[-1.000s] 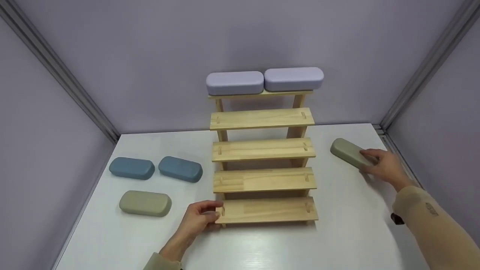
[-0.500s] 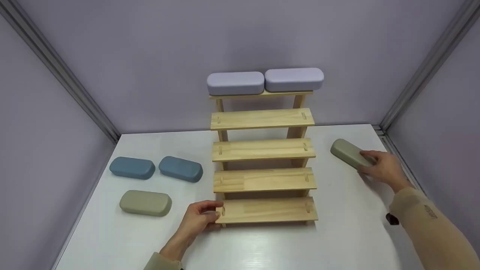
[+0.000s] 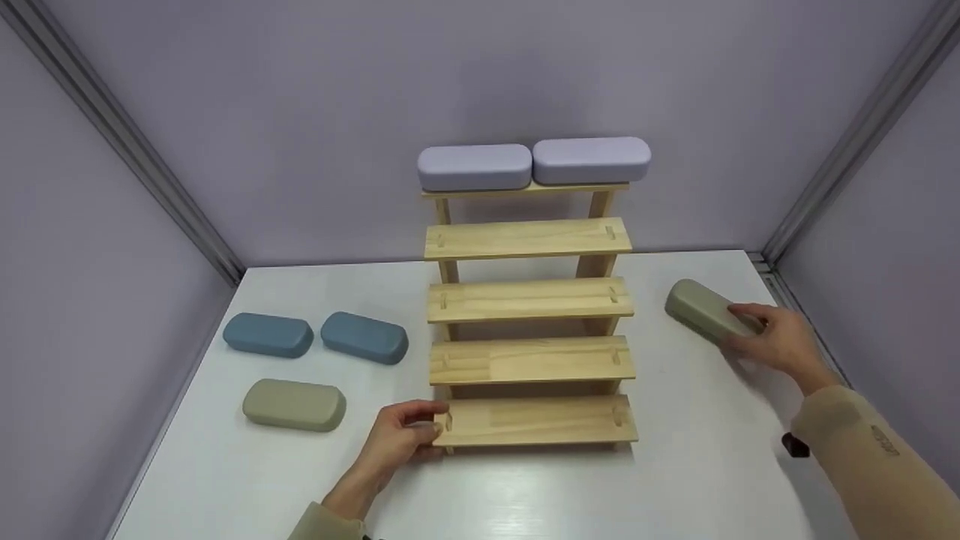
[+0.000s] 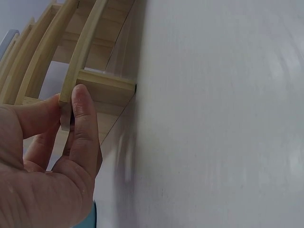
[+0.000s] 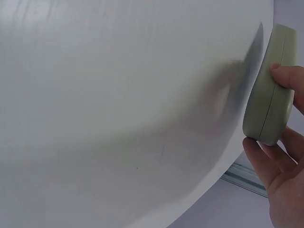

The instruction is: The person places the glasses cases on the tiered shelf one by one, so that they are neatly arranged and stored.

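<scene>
From the head view, the right hand (image 3: 780,341) grasps the green case (image 3: 705,310) on the surface (image 3: 675,480), long axis running back-left; the left hand (image 3: 401,439) pinches the wooden rack (image 3: 532,360)'s bottom step. The left wrist view shows that pinch, and the right wrist view shows fingers (image 5: 285,76) around the case.

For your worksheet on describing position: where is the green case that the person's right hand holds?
In the head view the green case lies on the white table, right of the wooden rack near the back right corner, gripped by the right hand.
</scene>
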{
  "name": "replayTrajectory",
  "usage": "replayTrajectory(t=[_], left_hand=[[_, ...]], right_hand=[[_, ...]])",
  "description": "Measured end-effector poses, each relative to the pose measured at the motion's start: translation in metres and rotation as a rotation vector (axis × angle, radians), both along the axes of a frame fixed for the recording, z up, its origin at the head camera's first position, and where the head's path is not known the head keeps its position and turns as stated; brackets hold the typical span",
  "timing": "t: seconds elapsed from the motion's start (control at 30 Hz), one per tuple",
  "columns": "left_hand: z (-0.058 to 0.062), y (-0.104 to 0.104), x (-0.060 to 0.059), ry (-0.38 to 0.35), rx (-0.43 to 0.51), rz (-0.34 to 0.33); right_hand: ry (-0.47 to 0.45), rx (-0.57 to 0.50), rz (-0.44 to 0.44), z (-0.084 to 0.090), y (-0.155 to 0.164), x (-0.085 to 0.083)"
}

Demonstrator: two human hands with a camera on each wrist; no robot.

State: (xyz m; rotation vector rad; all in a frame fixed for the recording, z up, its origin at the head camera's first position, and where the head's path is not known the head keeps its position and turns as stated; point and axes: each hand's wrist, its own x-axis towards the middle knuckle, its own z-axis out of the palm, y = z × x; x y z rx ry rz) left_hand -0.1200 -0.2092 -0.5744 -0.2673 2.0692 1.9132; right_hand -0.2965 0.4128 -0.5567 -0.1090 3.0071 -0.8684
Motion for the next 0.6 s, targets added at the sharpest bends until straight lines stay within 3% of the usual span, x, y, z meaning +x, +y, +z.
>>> replayTrajectory(t=[0.33, 0.6], left_hand=[[-0.002, 0.000, 0.000, 0.023, -0.002, -0.003], [-0.001, -0.001, 0.000, 0.018, 0.022, -0.001]], right_hand=[[0.102, -0.004, 0.088, 0.024, -0.002, 0.008], [0.154, -0.053, 0.115, 0.060, -0.003, 0.018]])
